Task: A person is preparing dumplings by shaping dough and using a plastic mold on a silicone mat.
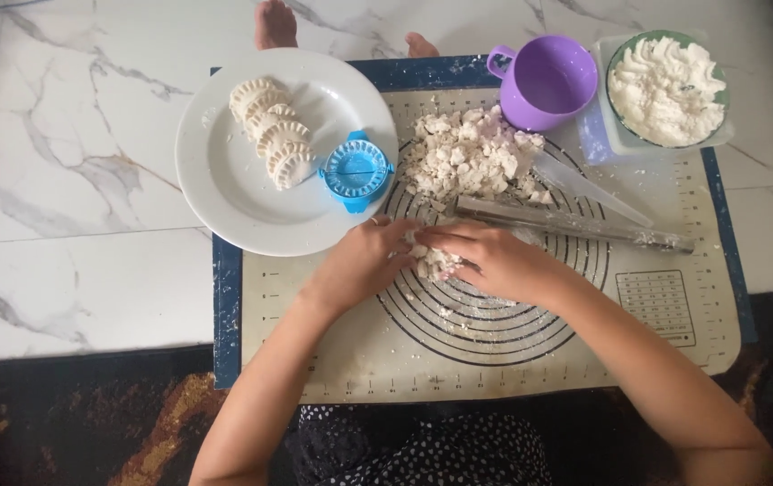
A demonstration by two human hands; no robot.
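- Fingers of left hand [370,261] and right hand [485,261]: curled together, pinching a crumbly lump of dough [434,262] between them, over the ringed centre of the mat.
- Baking mat [674,342]: flat, beige, blue-edged, printed with concentric circles, dusted with flour.
- Rolling pin [575,225]: slender metal rod, floured, lying just beyond the right hand.
- Dough scraps [467,153]: loose, ragged white heap.
- Dumpling press [356,169]: blue, round, ridged plastic, on the white plate [224,180] beside four crimped dumplings [274,135].
- Purple cup [548,81]; bowl of flour [667,88], powdery, mounded.
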